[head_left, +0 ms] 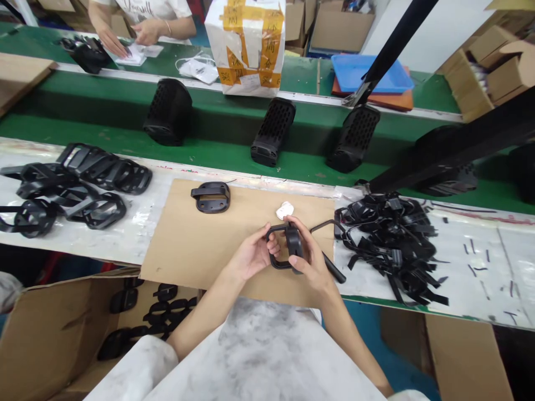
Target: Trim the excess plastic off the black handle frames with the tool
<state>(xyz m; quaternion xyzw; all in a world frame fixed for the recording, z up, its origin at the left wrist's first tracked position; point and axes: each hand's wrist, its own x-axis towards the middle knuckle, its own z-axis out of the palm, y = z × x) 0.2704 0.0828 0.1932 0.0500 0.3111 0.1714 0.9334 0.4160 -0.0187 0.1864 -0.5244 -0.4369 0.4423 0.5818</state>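
Note:
Both hands are closed on one black plastic handle (294, 243), held upright over a cardboard sheet. My left hand (256, 257) pinches its loop-shaped grip on the left side. Wrapped round the thicker base from the right is my right hand (310, 257). A slim black rod (334, 268) sticks out beyond the right hand; whether the hand touches it is hidden. Another black handle (211, 197) lies on the cardboard sheet (184, 245) to the upper left. Just above the hands sits a small white piece (285, 210).
Black handle frames (83, 184) are piled at left, black straps (388, 239) at right. Several perforated black housings (273, 131) stand on the green belt beyond. A carton (45, 334) holds parts below left. A black post (393, 50) slants overhead; a co-worker's hands (146, 33) are opposite.

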